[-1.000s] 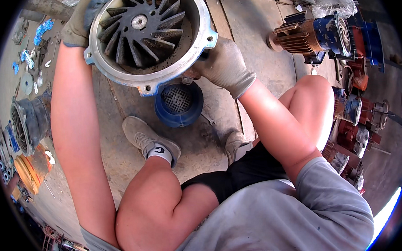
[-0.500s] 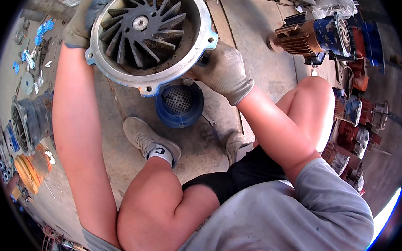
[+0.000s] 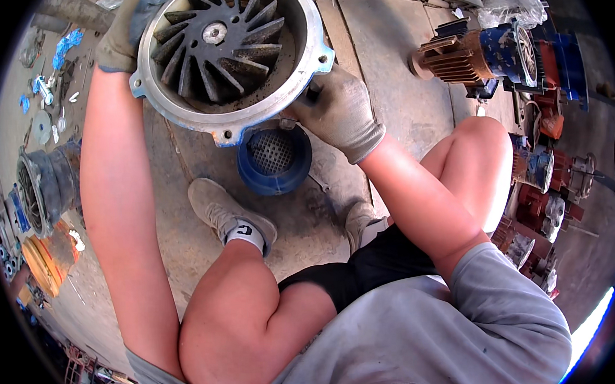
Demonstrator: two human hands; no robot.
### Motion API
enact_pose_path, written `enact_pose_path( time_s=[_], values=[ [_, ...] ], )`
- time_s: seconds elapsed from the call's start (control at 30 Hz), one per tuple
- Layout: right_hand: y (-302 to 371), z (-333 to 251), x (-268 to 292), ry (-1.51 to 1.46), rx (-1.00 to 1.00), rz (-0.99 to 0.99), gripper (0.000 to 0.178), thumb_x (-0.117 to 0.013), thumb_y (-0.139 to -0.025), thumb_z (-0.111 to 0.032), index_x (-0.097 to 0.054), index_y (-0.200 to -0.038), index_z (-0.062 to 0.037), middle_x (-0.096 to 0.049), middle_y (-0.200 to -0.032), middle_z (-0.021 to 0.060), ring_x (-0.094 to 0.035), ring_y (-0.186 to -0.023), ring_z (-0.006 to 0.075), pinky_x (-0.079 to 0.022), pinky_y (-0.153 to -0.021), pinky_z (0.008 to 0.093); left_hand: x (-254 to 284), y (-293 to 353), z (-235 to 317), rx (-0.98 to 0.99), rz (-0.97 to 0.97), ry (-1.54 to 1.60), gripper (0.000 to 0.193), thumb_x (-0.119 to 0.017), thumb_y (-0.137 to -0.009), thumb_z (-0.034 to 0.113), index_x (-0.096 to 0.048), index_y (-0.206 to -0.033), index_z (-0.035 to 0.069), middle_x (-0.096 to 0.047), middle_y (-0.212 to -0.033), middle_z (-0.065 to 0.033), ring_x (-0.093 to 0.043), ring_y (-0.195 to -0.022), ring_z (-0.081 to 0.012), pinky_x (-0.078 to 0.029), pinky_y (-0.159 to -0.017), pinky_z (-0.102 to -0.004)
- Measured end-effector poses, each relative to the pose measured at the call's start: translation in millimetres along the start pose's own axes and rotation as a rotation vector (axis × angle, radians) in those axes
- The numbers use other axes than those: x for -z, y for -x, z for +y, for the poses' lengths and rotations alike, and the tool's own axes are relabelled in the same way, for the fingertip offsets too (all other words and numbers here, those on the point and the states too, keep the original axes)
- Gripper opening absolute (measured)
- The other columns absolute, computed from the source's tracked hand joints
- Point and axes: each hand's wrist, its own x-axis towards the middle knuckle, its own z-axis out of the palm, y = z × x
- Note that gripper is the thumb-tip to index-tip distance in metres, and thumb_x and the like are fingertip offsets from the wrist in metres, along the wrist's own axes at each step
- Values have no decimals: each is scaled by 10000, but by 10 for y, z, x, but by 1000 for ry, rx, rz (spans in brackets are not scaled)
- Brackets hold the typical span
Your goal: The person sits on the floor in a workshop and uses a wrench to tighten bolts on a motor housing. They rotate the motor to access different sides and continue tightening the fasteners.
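Observation:
A round metal pump housing (image 3: pixel 245 111) with a pale rim and blue-edged bolt lugs is in front of me at the top. Inside it sits a dark bladed impeller (image 3: pixel 214 62) with a bright bolt at its centre. My left hand (image 3: pixel 124 36), in a grey work glove, holds the housing's left side; its fingertips are hidden. My right hand (image 3: pixel 342 113), also gloved, is closed at the lower right of the rim, its fingers partly hidden behind it. Below the housing stands a round blue cover (image 3: pixel 276 183) with a metal grille (image 3: pixel 271 151).
A spanner (image 3: pixel 321 183) lies beside the blue cover, between my shoes (image 3: pixel 215 206). On the right are a rusty finned motor (image 3: pixel 459 58) and several more motors. Another motor (image 3: pixel 50 182), a yellow round part (image 3: pixel 46 262) and blue gloves (image 3: pixel 68 46) lie on the left.
My right hand has shifted slightly left at the rim. The housing has moved or turned very little, and my left hand stays in place.

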Motion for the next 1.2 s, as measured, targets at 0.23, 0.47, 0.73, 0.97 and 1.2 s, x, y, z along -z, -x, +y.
enact_pose_path(
  time_s=[0.23, 0.47, 0.73, 0.97, 1.2],
  values=[
    [-24, 51, -66, 7, 89, 90, 433, -907, -814, -221, -780, -1197, -61, -777, -1095, 198, -790, -970, 415, -640, -861, 482, 93, 2, -14, -33, -39, -44, 380, -699, -1111, 154, -713, -1409, -80, -771, -1391, -207, -769, -1242, -304, -612, -1109, -442],
    [-27, 70, -23, -13, -50, -12, 447, -907, -814, -234, -787, -1213, -72, -783, -1083, 178, -793, -964, 402, -637, -861, 480, -1, 7, 45, -2, -22, -96, 390, -698, -1111, 156, -713, -1426, -72, -772, -1399, -190, -770, -1241, -284, -616, -1100, -428],
    [-39, 39, -25, -18, 43, -9, 399, -917, -804, -225, -803, -1157, -80, -777, -1029, 160, -787, -953, 392, -630, -842, 483, 86, 24, 34, -24, -39, -71, 405, -704, -1117, 189, -714, -1426, -72, -776, -1393, -184, -771, -1240, -282, -615, -1103, -434],
    [-37, 65, -18, -64, 15, -15, 425, -931, -816, -232, -806, -1197, -90, -789, -1094, 168, -790, -971, 393, -637, -856, 464, -85, 70, 153, 30, -73, -39, 431, -710, -1117, 222, -713, -1435, -69, -777, -1397, -181, -765, -1255, -281, -610, -1109, -434],
    [-12, 137, -65, -133, -29, -22, 476, -933, -846, -242, -795, -1275, -89, -792, -1173, 192, -796, -1011, 393, -646, -885, 457, -188, 133, 197, 48, 32, -152, 446, -703, -1127, 260, -726, -1417, -77, -798, -1337, -159, -795, -1150, -244, -638, -1029, -400]
  ],
)
